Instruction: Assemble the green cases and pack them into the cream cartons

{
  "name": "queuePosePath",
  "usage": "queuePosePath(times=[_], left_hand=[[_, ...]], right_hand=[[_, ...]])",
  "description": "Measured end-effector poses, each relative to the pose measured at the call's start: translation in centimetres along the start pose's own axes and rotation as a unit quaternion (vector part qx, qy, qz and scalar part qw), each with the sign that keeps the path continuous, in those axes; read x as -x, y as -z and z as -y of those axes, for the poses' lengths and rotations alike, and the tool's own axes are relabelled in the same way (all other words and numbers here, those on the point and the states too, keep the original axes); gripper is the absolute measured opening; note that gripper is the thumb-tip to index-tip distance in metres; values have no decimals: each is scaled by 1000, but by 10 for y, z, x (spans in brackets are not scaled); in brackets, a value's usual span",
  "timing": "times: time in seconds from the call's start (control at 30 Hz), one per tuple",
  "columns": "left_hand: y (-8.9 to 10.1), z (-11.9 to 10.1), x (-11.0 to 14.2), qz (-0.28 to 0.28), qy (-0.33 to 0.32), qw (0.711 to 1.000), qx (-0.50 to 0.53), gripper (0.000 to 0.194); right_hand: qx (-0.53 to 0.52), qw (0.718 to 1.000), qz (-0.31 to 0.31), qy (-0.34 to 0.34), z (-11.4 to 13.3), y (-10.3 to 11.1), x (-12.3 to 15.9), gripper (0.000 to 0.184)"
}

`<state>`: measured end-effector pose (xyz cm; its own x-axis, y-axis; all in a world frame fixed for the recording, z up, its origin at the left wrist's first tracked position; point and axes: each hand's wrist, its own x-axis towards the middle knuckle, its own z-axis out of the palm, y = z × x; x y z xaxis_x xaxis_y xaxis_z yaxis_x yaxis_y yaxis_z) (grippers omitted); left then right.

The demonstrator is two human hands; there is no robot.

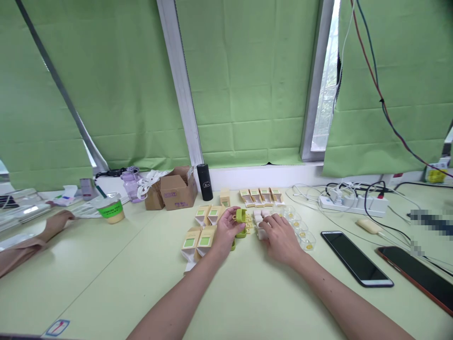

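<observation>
Well, the left hand [225, 232] had the play here, thumb and fingers pinched nearly together round a small green case [241, 216], held up just above the table [226, 307] near the middle of the scene. More green cases [242, 233] sat right beneath and beside that hand, partly hidden by it. Over on the right, the right hand [281, 238] came palm down, its fingers bent over the white pieces [262, 233], fingertips at them; whether it had closed on one, you could not tell. Between the two hands lay neat rows of little yellow pieces [248, 221]! Clear cups [294, 217] lined up just right of the right hand, while open cartons [189, 242] stood to the left of the left hand, and a further row of cartons [261, 196] lay on the far side. Away to the right, a phone [356, 257] lay flat.
</observation>
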<state>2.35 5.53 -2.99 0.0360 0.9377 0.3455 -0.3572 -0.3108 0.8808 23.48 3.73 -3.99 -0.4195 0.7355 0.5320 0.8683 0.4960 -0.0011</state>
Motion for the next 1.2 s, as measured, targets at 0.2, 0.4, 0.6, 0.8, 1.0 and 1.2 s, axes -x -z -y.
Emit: queuePosePath(times=[0.2, 0.4, 0.6, 0.8, 1.0, 1.2], left_hand=[[2, 3, 1, 26, 28, 999, 35, 66], [2, 0, 3, 41, 29, 998, 41, 64], [2, -2, 4, 29, 17, 999, 22, 66], [-1, -7, 5, 22, -1, 1000, 6, 67], [-4, -9, 9, 28, -5, 999, -24, 64], [-5, -9, 9, 26, -9, 999, -42, 61]], right_hand=[[30, 999, 20, 13, 4, -3, -1, 23], [68, 997, 17, 32, 5, -6, -3, 20], [-31, 999, -36, 7, 4, -1, -1, 21], [-430, 876, -186, -117, 6, 1, -5, 24], [-767, 588, -113, -229, 16, 0, -12, 47], [-821, 510, -86, -243, 20, 2, -12, 45]])
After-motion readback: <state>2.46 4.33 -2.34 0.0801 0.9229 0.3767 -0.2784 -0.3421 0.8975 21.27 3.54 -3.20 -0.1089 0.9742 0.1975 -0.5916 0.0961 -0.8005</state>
